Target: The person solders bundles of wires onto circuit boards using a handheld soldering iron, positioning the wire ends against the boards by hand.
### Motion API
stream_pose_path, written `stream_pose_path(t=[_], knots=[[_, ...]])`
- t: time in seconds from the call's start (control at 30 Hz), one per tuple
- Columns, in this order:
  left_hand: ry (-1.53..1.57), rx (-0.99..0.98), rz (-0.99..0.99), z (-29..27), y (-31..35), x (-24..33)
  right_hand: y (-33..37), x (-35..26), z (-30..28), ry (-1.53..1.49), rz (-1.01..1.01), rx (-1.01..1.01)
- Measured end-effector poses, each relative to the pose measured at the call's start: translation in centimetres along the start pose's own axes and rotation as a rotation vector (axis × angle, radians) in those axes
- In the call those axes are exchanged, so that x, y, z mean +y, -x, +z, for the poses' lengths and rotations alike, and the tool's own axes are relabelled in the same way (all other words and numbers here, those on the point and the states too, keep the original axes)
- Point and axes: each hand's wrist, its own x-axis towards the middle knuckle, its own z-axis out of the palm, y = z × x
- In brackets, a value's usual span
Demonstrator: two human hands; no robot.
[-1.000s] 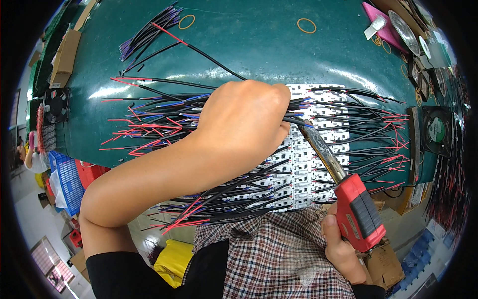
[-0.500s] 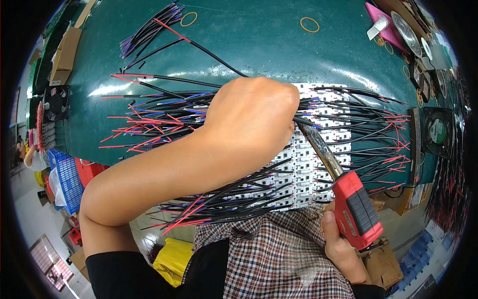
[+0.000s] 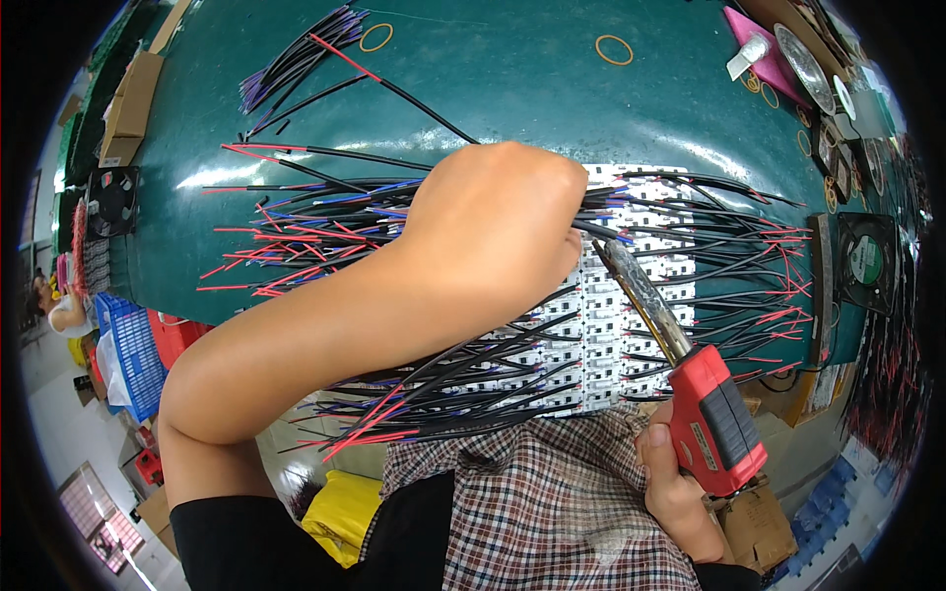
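My left hand (image 3: 498,231) reaches across the green table (image 3: 512,89) and pinches a thin black wire (image 3: 595,229) over rows of small white circuit boards (image 3: 631,295). The boards carry many black, red and blue wire leads (image 3: 296,231) fanning out left and right. In my right hand (image 3: 675,483) is a red soldering iron (image 3: 714,419); its metal tip (image 3: 616,261) points up at the boards, just right of my left fingers.
Two orange rubber bands (image 3: 615,49) lie at the far side of the table. A loose bundle of wires (image 3: 296,59) lies at the upper left. A black fan (image 3: 865,261) and clutter stand at the right edge. Blue crates (image 3: 128,345) sit below left.
My left hand has shifted slightly to the right over the boards. The soldering iron stays almost where it was.
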Motion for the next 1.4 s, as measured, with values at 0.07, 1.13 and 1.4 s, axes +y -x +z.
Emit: stream_pose_path(t=[0.07, 1.13, 1.4], knots=[[0.039, -0.004, 0.003, 0.0, -0.1, -0.3, -0.2, -0.2, -0.1, 0.03, -0.01, 0.004], [0.003, -0.032, 0.06, -0.5, 0.2, 0.4, -0.5, 0.4, 0.4, 0.18, -0.008, 0.1], [0.011, -0.014, 0.074, -0.3, 0.2, 0.4, -1.5, 0.0, 0.8, 0.258, -0.227, 0.14]])
